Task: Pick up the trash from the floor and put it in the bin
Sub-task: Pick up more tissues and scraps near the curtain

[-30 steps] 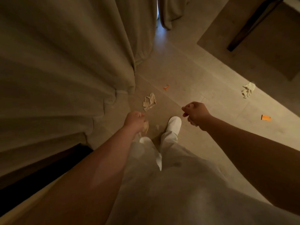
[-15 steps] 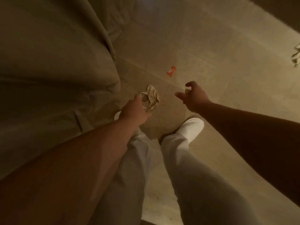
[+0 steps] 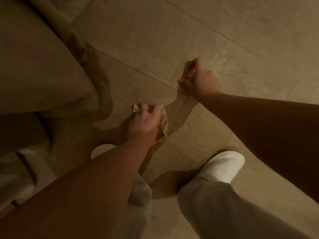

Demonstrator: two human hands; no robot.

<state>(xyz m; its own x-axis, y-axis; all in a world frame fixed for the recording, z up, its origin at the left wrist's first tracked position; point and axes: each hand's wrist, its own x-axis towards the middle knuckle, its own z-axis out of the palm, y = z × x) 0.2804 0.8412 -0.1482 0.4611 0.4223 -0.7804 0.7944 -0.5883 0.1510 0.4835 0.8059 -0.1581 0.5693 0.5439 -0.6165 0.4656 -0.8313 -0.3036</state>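
Left hand (image 3: 146, 120) clamped on crumpled paper (image 3: 163, 123) beside curtain (image 3: 43, 66); right hand (image 3: 200, 80) beyond paper, fingers curled, contents indiscernible.

Beige curtain (image 3: 39, 62) at left, wood-grain tiled floor (image 3: 172, 31), white shoes (image 3: 226, 164)

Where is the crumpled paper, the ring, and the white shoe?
crumpled paper (image 3: 164, 122), head view, creased edge beside the left hand.
ring (image 3: 144, 110), head view, band on a finger.
white shoe (image 3: 229, 163), head view, toe top.
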